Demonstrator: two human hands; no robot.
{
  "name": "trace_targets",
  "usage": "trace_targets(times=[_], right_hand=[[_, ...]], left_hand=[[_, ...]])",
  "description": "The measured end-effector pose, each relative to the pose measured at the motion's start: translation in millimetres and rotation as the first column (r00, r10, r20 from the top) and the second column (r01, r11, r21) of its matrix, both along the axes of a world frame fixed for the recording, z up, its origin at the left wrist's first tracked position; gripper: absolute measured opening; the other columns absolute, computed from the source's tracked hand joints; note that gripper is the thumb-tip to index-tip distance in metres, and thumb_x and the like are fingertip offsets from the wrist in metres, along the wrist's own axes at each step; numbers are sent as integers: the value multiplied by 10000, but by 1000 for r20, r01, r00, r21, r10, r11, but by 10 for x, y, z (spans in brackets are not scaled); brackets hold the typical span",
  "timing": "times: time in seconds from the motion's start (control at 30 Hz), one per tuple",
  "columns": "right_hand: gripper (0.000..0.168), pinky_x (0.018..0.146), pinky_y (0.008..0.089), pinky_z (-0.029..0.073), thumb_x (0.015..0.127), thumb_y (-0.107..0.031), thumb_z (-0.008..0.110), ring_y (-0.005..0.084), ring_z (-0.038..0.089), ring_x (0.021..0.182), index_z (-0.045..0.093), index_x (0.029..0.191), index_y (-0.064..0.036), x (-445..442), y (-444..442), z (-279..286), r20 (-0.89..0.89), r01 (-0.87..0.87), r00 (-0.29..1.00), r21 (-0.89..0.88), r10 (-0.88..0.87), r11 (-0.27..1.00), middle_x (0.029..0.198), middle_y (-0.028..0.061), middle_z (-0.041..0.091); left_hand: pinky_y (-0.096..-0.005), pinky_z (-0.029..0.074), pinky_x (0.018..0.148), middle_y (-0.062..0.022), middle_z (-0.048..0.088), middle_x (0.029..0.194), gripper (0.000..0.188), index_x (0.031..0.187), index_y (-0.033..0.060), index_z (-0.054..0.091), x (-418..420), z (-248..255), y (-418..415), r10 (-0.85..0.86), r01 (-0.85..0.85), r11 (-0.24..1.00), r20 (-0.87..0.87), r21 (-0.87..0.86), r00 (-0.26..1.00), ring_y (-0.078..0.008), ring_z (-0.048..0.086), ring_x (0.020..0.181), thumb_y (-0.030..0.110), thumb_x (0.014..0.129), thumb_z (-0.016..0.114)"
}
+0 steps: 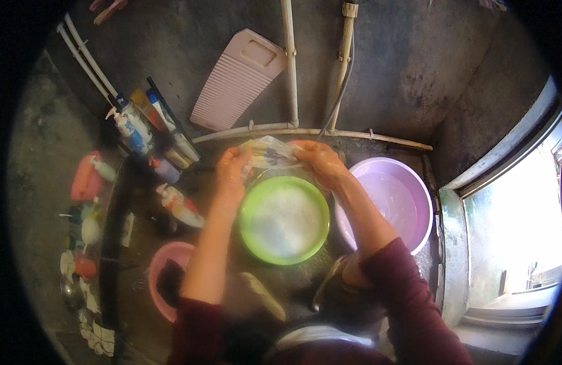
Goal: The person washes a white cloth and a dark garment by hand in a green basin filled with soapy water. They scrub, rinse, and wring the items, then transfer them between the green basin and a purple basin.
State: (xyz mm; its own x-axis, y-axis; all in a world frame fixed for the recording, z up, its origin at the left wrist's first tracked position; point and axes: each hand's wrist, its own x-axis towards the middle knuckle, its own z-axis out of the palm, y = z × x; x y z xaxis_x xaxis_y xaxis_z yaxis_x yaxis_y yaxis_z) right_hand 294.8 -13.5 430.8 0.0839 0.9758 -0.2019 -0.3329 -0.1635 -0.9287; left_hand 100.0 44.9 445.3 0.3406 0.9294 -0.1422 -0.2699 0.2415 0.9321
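Note:
A thin, pale, partly see-through piece of plastic film or a bag, with yellow and dark printing, is stretched between my two hands. My left hand grips its left end, and my right hand pinches the right end. Just below it, nearer to me, a lime-green basin stands on the floor, full of white, foamy water. Partly behind my right forearm is a larger lilac basin holding water.
A pink ribbed washboard leans on the wall beside pale pipes. Several pump bottles crowd the left, one near my left forearm. A pink basin with dark cloth sits lower left. A bright doorway is at right.

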Motion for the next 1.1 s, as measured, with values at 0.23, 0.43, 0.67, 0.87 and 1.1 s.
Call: trace_targets(times=[0.23,0.43,0.67,0.87,1.1], right_hand=[[209,694,307,395,773,-249,600,210,497,745,516,866,-82,-392,172,-269,418,247,802,417,-426,874,815,103,472],[395,674,338,405,792,-390,547,255,515,740,591,764,2,-681,226,-66,539,86,825,177,-169,981,802,139,498],[335,502,317,376,832,-278,520,186,490,546,562,713,32,-532,302,-199,485,79,848,280,-212,957,608,86,499],[268,467,254,343,850,-235,510,84,424,516,546,671,-39,-398,302,-144,161,194,964,124,-213,973,579,-9,476],[179,571,246,369,865,-204,474,98,462,618,527,763,-66,-465,364,-121,-237,62,971,98,-38,993,683,5,509]], left_hand=[[-188,366,498,-1,542,835,169,967,85,549,15,-208,124,27,7,963,124,-268,992,-70,488,686,199,841,552],[-247,430,605,-27,542,892,251,994,47,542,32,-362,111,-142,135,985,59,111,988,-113,516,723,257,884,460],[-240,458,596,-51,545,862,273,1011,-4,519,124,-230,-22,-63,59,997,-108,-41,992,-117,534,735,199,833,555],[-226,434,635,-51,574,835,188,893,16,587,153,-305,67,-182,177,983,-252,-43,950,-115,534,765,146,760,609],[-285,448,705,-46,549,815,137,874,26,514,80,-576,284,-170,180,974,85,-137,982,-143,545,747,126,785,543]])
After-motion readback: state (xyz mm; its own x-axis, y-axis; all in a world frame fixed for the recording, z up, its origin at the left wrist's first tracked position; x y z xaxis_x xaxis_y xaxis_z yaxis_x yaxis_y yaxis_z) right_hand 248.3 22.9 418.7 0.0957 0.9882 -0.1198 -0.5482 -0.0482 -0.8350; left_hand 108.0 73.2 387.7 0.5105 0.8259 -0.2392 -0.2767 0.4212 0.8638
